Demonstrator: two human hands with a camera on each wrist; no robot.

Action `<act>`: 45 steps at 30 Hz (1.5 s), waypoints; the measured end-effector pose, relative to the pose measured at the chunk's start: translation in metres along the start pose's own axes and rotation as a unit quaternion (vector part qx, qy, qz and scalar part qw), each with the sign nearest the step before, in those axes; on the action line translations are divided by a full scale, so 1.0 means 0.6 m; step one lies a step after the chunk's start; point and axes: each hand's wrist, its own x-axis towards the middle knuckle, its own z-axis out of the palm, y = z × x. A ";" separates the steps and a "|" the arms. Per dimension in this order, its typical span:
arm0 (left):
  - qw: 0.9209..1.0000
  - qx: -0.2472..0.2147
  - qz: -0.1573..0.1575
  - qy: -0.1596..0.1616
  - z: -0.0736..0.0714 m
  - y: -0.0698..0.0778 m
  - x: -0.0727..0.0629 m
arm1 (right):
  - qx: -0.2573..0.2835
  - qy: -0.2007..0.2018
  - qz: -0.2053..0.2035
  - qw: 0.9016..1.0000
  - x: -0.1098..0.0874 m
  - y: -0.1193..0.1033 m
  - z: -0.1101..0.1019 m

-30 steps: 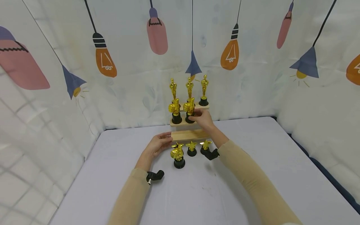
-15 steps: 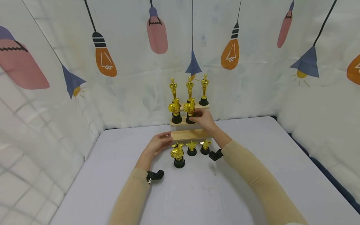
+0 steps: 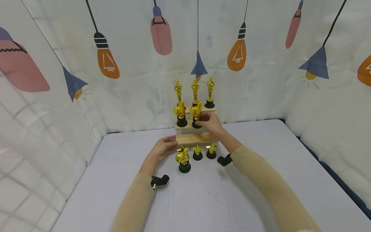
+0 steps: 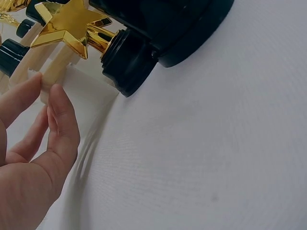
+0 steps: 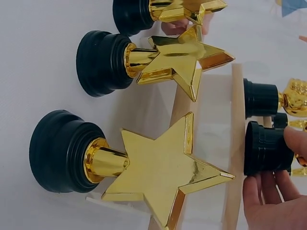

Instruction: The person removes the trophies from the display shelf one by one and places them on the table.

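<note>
My right hand [image 3: 212,124] grips the black base of a gold thumbs-up trophy [image 3: 195,111], upright on the middle tier of a wooden stepped stand [image 3: 194,139]. In the right wrist view, thumb and fingers lie on either side of that black base [image 5: 268,149]. My left hand [image 3: 163,148] pinches the left end of the stand's lowest tier; the left wrist view shows its thumb and fingertips at the wood [image 4: 56,67]. Left of the held trophy, another thumbs-up trophy [image 3: 181,113] stands on the same tier. Several tiers' edges are partly hidden by trophies.
Three gold figure trophies [image 3: 210,91] stand on the top tier. On the white table [image 3: 116,167] before the stand are star trophies [image 3: 197,153], the leftmost mostly hidden behind a thumbs-up trophy [image 3: 184,160]. A patterned cloth [image 3: 130,80] hangs behind the table.
My right hand and the thumbs-up trophy it holds have shifted slightly right and toward the front of the middle tier. The left hand stays at the stand's end.
</note>
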 end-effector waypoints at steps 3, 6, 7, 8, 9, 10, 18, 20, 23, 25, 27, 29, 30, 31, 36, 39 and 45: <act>1.000 -0.002 -0.002 0.001 0.000 0.001 0.000 | -0.001 -0.002 -0.001 1.000 -0.003 -0.001 -0.002; 1.000 -0.004 -0.004 0.003 0.000 0.002 0.000 | -0.001 -0.005 -0.001 1.000 -0.006 -0.003 -0.004; 1.000 -0.004 -0.004 0.002 0.000 0.002 0.000 | 0.000 -0.006 -0.001 1.000 -0.008 -0.003 -0.005; 1.000 -0.004 -0.005 0.002 0.000 0.002 0.000 | -0.002 -0.007 -0.002 1.000 -0.009 -0.004 -0.006; 1.000 -0.004 -0.005 0.002 -0.001 0.002 0.000 | -0.004 -0.009 -0.004 1.000 -0.011 -0.004 -0.006; 1.000 -0.003 -0.005 0.002 -0.001 0.002 0.000 | -0.007 -0.011 -0.005 1.000 -0.013 -0.004 -0.007; 1.000 -0.007 -0.008 0.002 -0.002 0.001 0.002 | -0.030 -0.024 -0.011 0.999 -0.030 -0.008 -0.014; 1.000 -0.007 -0.006 0.001 -0.002 0.001 0.003 | -0.035 -0.027 -0.010 0.999 -0.033 -0.009 -0.015; 1.000 -0.009 -0.005 0.002 -0.002 0.000 0.003 | -0.038 -0.030 -0.010 0.999 -0.039 -0.010 -0.016; 1.000 -0.008 -0.004 0.001 -0.002 -0.001 0.003 | -0.040 -0.033 -0.011 0.999 -0.042 -0.011 -0.017; 1.000 -0.010 -0.005 0.001 -0.003 -0.001 0.003 | -0.039 -0.037 -0.013 0.998 -0.047 -0.014 -0.017; 1.000 -0.010 -0.005 0.001 -0.003 -0.001 0.003 | -0.035 -0.043 -0.013 0.998 -0.053 -0.019 -0.017; 1.000 -0.009 -0.005 0.000 -0.003 -0.001 0.003 | -0.033 -0.046 -0.013 0.998 -0.057 -0.021 -0.017; 1.000 -0.009 -0.005 0.001 -0.003 0.000 0.002 | -0.029 -0.049 -0.012 0.998 -0.061 -0.023 -0.018; 1.000 -0.005 -0.005 0.000 -0.001 0.003 -0.001 | -0.015 -0.061 -0.008 0.998 -0.075 -0.028 -0.019; 1.000 -0.005 -0.006 -0.002 0.000 0.004 -0.003 | -0.016 -0.067 -0.007 0.998 -0.082 -0.026 -0.019; 1.000 -0.007 -0.008 -0.002 0.000 0.004 -0.002 | -0.018 -0.077 -0.013 0.997 -0.092 -0.024 -0.019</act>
